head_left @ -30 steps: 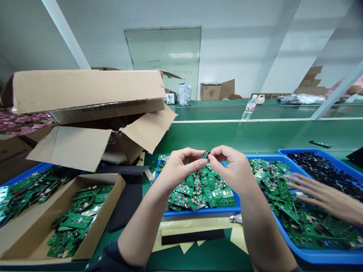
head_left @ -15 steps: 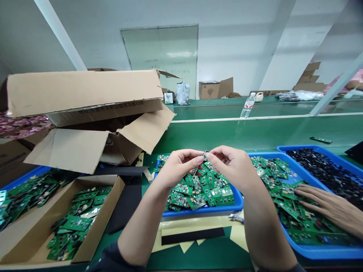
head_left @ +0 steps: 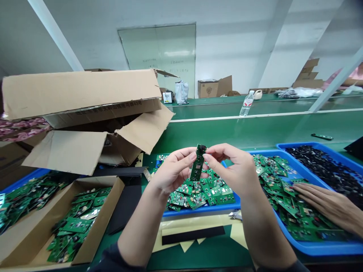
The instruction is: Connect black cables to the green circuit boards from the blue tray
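Beyond a cardboard box (head_left: 100, 215) partly filled with boards (head_left: 75, 223), the left hand (head_left: 171, 170) and right hand (head_left: 236, 166) both pinch one circuit board (head_left: 195, 170), black piece (head_left: 202, 149) at its top, seemingly mid-handling above a blue tray (head_left: 204, 212) with many more left, loose black parts (head_left: 317, 163) lying in the farther tray (head_left: 285, 145).
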`<state>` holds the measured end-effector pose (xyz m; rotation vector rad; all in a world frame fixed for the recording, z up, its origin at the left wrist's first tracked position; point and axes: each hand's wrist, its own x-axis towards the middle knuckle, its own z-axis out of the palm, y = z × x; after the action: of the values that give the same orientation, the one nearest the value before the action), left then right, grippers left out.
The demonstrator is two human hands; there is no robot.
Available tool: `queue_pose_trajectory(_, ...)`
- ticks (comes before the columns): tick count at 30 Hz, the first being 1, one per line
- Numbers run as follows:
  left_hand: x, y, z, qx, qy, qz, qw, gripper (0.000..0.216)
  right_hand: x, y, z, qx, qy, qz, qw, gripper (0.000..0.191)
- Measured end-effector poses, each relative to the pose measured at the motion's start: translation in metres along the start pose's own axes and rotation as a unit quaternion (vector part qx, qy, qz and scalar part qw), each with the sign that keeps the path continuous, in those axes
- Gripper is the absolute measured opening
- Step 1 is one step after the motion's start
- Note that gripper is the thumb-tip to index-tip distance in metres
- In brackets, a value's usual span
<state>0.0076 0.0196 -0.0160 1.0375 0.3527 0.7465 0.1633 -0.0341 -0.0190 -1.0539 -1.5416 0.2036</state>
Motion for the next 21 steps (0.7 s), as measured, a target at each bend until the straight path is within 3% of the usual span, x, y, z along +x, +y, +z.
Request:
queue_pose_trajectory(15, 0.003, -0.003, -0.002, 0.051, 0.013, -0.006, 0.999, 0.035, 0.0, 0.008, 0.009, -0.071, 0.03, 0.005, 0.997, 0.013)
queue_pose_trajectory(21, 0.002, -0.001, -0.003, 0.03, 0.016, -0.005, 0.999, 0.032, 0.004, 0.014, 0.004, -0.075, 0.028, 0.038, 0.996, 0.019)
